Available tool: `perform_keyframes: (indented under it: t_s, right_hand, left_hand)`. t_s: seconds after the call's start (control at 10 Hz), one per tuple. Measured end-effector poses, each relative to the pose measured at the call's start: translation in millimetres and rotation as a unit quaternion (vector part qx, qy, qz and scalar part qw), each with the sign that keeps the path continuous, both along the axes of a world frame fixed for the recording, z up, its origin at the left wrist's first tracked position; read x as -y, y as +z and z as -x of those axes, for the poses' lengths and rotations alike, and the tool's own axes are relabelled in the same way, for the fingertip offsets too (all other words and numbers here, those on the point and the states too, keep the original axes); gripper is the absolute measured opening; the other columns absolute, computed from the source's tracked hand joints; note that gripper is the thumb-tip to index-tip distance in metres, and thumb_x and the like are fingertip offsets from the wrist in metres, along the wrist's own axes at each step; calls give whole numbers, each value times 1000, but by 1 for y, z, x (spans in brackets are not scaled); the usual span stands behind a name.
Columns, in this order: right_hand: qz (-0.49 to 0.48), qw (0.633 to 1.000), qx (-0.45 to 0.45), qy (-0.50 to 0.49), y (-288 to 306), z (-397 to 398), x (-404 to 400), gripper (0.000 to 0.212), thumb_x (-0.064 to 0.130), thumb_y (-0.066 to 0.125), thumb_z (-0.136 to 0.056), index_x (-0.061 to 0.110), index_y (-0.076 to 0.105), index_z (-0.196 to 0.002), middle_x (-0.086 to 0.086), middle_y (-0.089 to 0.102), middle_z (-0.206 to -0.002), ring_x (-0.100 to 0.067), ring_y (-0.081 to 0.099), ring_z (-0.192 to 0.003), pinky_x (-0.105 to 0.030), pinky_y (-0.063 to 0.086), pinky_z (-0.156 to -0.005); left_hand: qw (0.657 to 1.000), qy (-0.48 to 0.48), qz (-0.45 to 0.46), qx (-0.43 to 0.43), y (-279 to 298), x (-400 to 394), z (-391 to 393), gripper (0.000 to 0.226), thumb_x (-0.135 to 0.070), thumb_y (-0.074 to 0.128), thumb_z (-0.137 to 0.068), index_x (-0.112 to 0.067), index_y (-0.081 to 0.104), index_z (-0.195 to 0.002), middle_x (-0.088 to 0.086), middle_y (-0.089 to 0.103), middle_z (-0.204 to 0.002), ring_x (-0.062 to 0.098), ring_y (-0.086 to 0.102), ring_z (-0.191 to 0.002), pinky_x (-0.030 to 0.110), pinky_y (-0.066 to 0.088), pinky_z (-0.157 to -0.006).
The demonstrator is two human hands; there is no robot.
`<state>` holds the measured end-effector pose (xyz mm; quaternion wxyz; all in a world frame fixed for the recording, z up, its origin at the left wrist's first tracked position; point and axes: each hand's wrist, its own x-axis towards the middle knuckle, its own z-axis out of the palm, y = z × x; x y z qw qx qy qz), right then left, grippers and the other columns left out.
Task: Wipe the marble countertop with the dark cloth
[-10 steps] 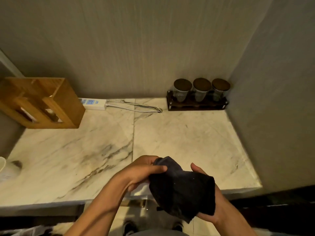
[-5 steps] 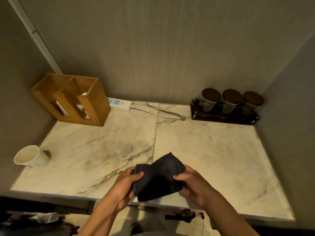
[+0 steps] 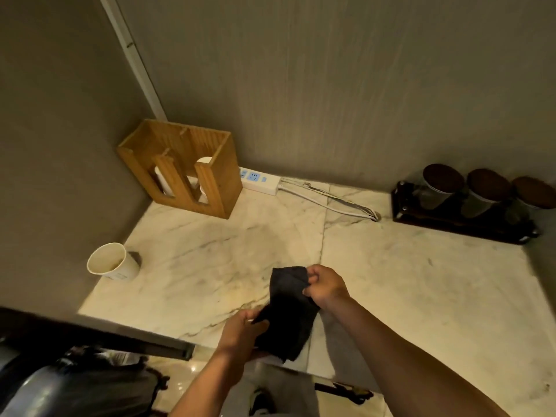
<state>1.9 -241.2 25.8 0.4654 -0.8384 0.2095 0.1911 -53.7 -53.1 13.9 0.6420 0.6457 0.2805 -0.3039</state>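
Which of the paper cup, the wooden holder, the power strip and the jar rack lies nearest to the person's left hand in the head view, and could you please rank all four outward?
From the left hand:
1. Paper cup, at the left edge.
2. Wooden holder, back left corner.
3. Power strip, against the back wall; close to the holder's distance, so this pair is nearly tied.
4. Jar rack, far back right.

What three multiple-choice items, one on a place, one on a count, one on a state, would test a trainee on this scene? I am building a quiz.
1. Where is the paper cup?
A. Left edge of the countertop
B. Inside the wooden holder
C. Beside the jars

2. How many lidded jars sit in the dark rack?
A. Two
B. Three
C. Five

3. How is the dark cloth held?
A. Lying flat, untouched
B. One hand only
C. Between both hands

Key: 1 A, it stands by the left wall; 2 B, three lids show; 3 C, left hand and right hand both grip it.
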Motion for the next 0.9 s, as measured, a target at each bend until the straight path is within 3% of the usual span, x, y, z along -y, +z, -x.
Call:
perform_keyframes:
  t_s: [0.1,0.2,0.3,0.6,0.8,0.9]
  right_hand:
    - [71,997,21,26,-4,-5,-7,23,1,56,-72,24,54,-70,9,56,-72,-16,53,-73,-21,38,-58]
    - [92,994,33,41,-5,-7,-12,21,2,53,-70,19,59,-80,6,58,-75,-18,54,-73,-25,41,-59]
    - [140,987,34,78,-6,-7,-16,26,4,51,-72,21,61,-89,3,62,-81,-19,57,-77,-30,47,-66]
    - [130,990,32,49,-3,-2,-3,33,23,48,-90,27,56,-121,8,63,-115,-15,58,-104,-29,47,-87]
    - [162,983,79,37,12,15,18,30,30,48,-93,21,56,-121,-2,64,-119,-19,59,-103,-30,46,-86]
    - [171,975,141,14,32,25,31,38,36,46,-96,23,49,-132,0,53,-135,-18,53,-118,-29,41,-95]
  left_hand:
    - [985,-70,-151,50,-3,-1,-3,9,-12,62,-86,-20,59,-88,8,67,-94,24,69,-76,40,60,-60]
    - [946,-163,-264,95,-6,-3,-2,15,-24,66,-82,-32,54,-79,-5,65,-83,14,67,-68,34,59,-62]
    - [911,-213,-325,135,-11,-5,-1,12,-32,64,-82,-35,52,-82,-13,62,-81,4,60,-73,27,53,-68]
    - [871,-268,-368,184,-13,-6,-1,15,-39,56,-88,-30,56,-99,-12,58,-84,6,55,-78,23,42,-69]
    - [788,-312,-479,229,0,-5,-11,31,-48,41,-92,-24,55,-107,-3,59,-102,15,60,-81,31,53,-73]
    - [790,-286,-472,267,23,9,-27,34,-44,40,-92,-23,53,-115,3,50,-123,24,55,-104,38,49,-84]
